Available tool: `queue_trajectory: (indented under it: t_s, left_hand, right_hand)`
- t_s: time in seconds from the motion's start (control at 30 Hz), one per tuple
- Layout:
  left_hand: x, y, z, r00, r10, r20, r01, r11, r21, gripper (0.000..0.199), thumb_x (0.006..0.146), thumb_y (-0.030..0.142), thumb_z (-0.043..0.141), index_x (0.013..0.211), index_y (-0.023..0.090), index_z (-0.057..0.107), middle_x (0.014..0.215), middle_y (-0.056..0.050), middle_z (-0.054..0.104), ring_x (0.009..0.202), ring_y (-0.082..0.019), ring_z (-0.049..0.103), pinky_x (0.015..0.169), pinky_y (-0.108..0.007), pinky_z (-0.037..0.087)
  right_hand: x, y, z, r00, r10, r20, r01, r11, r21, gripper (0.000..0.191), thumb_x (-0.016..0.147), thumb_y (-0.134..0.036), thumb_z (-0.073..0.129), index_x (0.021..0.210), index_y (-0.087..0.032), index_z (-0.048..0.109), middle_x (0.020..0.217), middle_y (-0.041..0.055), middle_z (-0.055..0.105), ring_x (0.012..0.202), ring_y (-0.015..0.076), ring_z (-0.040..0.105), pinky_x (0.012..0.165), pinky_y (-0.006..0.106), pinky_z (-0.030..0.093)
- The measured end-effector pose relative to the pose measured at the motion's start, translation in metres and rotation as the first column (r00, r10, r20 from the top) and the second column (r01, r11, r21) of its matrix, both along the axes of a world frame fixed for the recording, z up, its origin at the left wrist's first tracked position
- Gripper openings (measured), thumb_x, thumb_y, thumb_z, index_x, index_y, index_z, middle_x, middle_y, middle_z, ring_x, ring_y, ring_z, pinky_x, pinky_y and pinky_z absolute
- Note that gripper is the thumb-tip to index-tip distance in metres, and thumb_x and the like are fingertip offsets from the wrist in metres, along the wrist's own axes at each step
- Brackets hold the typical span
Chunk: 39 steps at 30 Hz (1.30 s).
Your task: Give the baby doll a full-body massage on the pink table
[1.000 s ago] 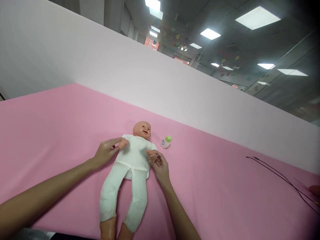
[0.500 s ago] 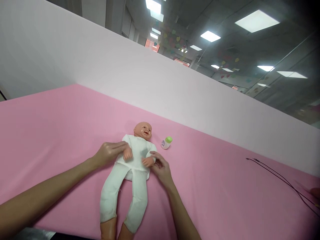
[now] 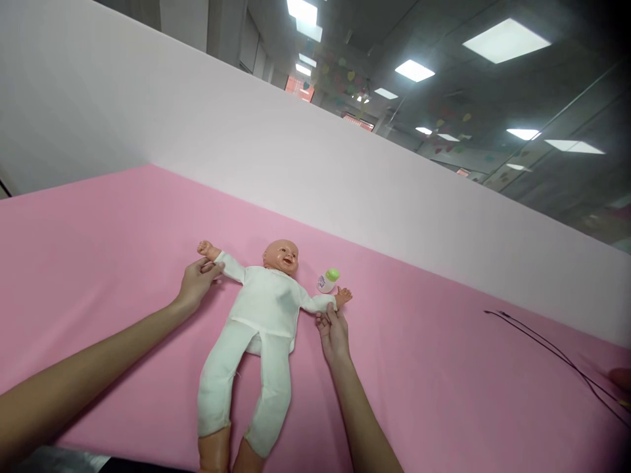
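Note:
A baby doll point(image 3: 269, 302) in a white top and trousers lies on its back, head away from me, its arms stretched out to both sides. My left hand point(image 3: 198, 282) has its fingers closed on the doll's arm at the left, near the sleeve cuff. At the other side, my right hand point(image 3: 333, 330) pinches the doll's other sleeve just below its wrist. Close beside that doll hand stands a small white bottle point(image 3: 328, 280) with a green cap, slightly tilted in view.
Pink cloth point(image 3: 434, 368) covers the table. Behind it runs a white partition point(image 3: 315, 177). Thin black cables point(image 3: 552, 351) lie at the right, close to a blurred, partly visible shape at the frame's edge.
Both doll arms have swung outward from the chest to the sides. My left hand has moved left and up with one, my right hand to the right with the other.

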State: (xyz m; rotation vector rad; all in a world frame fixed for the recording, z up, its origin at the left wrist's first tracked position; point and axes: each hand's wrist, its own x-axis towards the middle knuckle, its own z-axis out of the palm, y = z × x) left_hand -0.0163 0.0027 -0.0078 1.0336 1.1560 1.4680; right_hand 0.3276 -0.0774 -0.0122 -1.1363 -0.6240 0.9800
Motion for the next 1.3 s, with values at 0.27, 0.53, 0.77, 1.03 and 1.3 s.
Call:
queue_trajectory:
  t_s: [0.27,0.53,0.77,1.03,1.3]
  left_hand:
    - [0.006,-0.019,0.005,0.885,-0.062,-0.460,0.240,0.909,0.340,0.027,0.093,0.041,0.069,0.109,0.021,0.078,0.110,-0.007,0.081,0.101,-0.029,0.076,0.081,-0.036,0.063]
    - [0.007,-0.024,-0.011,0.597,0.163,-0.786,0.577,0.594,0.561,0.034,0.103,0.019,0.051,0.122,0.028,0.078,0.126,-0.006,0.078,0.120,-0.026,0.073,0.088,-0.035,0.063]
    - [0.008,-0.021,0.002,0.883,-0.005,-0.469,0.162,0.942,0.294,0.043,0.092,0.045,0.071,0.131,0.026,0.070,0.117,-0.006,0.079,0.094,-0.026,0.077,0.074,-0.033,0.060]
    - [-0.028,0.020,-0.007,0.895,0.179,-0.408,-0.183,0.983,0.029,0.074,0.086,0.050,0.070,0.150,0.024,0.044,0.128,-0.017,0.067,0.111,-0.034,0.068,0.087,-0.047,0.055]
    - [-0.049,0.029,-0.017,0.324,0.192,-0.926,-0.202,0.971,0.131,0.043,0.094,0.058,0.050,0.096,0.020,0.070,0.112,-0.023,0.069,0.113,-0.047,0.054,0.088,-0.059,0.039]
  right_hand:
    - [-0.012,-0.010,0.017,0.905,0.156,0.397,-0.238,0.957,0.166,0.046,0.075,-0.038,0.091,0.116,-0.027,0.072,0.118,0.0067,0.074,0.099,0.0229,0.072,0.086,0.035,0.061]
    - [-0.019,-0.020,0.015,0.571,0.350,0.743,-0.540,0.842,0.017,0.020,0.090,-0.031,0.076,0.110,-0.028,0.077,0.137,0.0086,0.069,0.134,0.0285,0.060,0.113,0.045,0.048]
    - [-0.020,-0.010,0.009,0.925,0.194,0.327,-0.235,0.968,0.092,0.048,0.077,-0.040,0.090,0.117,-0.025,0.068,0.123,0.0074,0.074,0.106,0.0241,0.072,0.091,0.037,0.060]
    - [0.042,0.004,0.005,0.986,-0.169,0.001,0.169,0.983,-0.070,0.051,0.072,-0.052,0.086,0.109,-0.024,0.064,0.077,-0.0031,0.068,0.057,0.0141,0.061,0.051,0.026,0.051]
    - [0.083,-0.002,-0.005,0.696,-0.093,0.712,0.256,0.959,-0.125,0.042,0.076,-0.056,0.074,0.096,-0.019,0.075,0.089,0.0069,0.076,0.075,0.0254,0.069,0.070,0.039,0.055]
